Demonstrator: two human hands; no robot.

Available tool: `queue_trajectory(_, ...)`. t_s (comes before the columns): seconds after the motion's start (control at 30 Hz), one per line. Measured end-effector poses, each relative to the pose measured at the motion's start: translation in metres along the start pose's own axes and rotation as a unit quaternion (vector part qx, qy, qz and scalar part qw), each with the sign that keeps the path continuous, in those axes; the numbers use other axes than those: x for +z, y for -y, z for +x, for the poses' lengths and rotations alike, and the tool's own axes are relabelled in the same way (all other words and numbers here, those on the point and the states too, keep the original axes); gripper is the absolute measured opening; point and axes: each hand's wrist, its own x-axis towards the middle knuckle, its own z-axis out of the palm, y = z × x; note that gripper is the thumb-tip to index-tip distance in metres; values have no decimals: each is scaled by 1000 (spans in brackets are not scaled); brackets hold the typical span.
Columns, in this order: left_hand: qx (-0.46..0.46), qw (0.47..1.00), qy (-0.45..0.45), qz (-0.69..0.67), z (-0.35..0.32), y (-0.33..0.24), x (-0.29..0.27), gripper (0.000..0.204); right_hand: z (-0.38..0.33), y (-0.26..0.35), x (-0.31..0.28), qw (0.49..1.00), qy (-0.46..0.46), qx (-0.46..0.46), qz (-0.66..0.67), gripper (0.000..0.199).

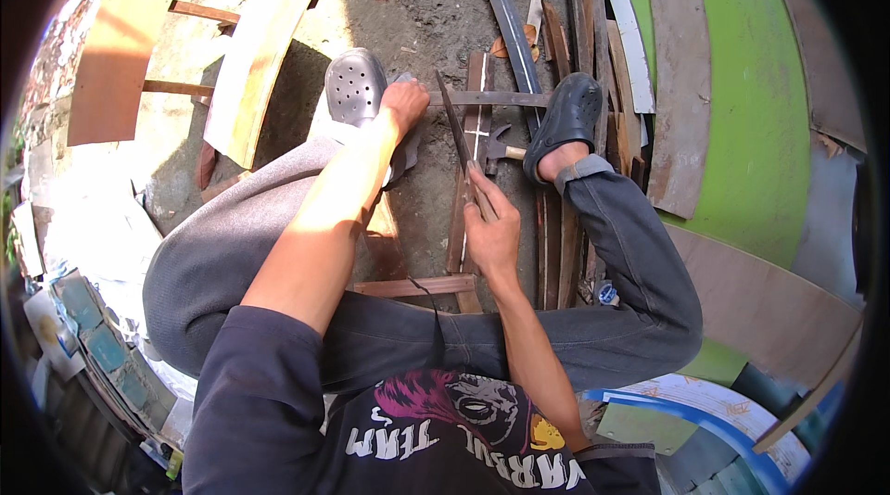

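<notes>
My left hand (405, 106) is closed around the left end of a flat, dark metal strip (491, 98), beside my grey left clog (354, 87). The strip lies crosswise, its far right end against my dark right clog (570, 115). In my right hand (492, 234) is a long, dark, tapered tool (455, 124) with a wooden handle, held with its tip pointing away from me; it looks like a file. It crosses over the strip near my left hand. A hammer (494, 150) lies between the right hand and my right clog, on a plank (461, 208) with white marks.
Several narrow wood strips (586, 22) lie lengthwise on the right, alongside a green sheet (760, 106). A dark bar (512, 31) rests near them. A low wooden frame with pale boards (264, 59) stands far left. A short wood piece (414, 286) sits near my lap.
</notes>
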Motion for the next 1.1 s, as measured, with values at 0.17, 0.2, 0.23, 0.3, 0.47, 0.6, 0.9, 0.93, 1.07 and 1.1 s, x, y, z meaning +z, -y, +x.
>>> queue_trajectory(0.17,-3,1000,10,3,-2,-1,-6,25,-20,3,-5,999,-3,-37,-23,46)
queue_trajectory(0.2,-5,1000,23,2,-3,-4,-9,25,-3,-2,1,999,-1,-42,-30,46)
queue_trajectory(0.23,2,1000,26,-5,-6,-11,-12,25,29,-15,11,999,-22,-30,12,46)
queue_trajectory(0.3,2,1000,17,-8,2,-8,-16,25,66,-18,18,1000,-20,-3,-4,46)
queue_trajectory(0.47,-7,999,37,-7,-5,0,-9,25,-13,-8,-1,999,-1,-30,-12,47)
queue_trajectory(0.6,-12,999,38,-3,-4,-1,-6,24,-47,-3,-8,1000,-3,-4,1,48)
queue_trajectory(0.9,-12,1000,5,4,-2,-2,-7,24,-7,-27,12,999,2,-26,21,50)
queue_trajectory(0.93,-8,1000,19,8,-3,-2,-6,25,-36,-12,-1,1000,15,-12,-11,50)
queue_trajectory(1.07,-5,999,32,17,-5,1,-2,25,-33,-4,3,1000,4,2,-6,48)
queue_trajectory(1.1,4,999,34,11,0,-2,-7,25,0,-18,16,1000,-9,-11,14,48)
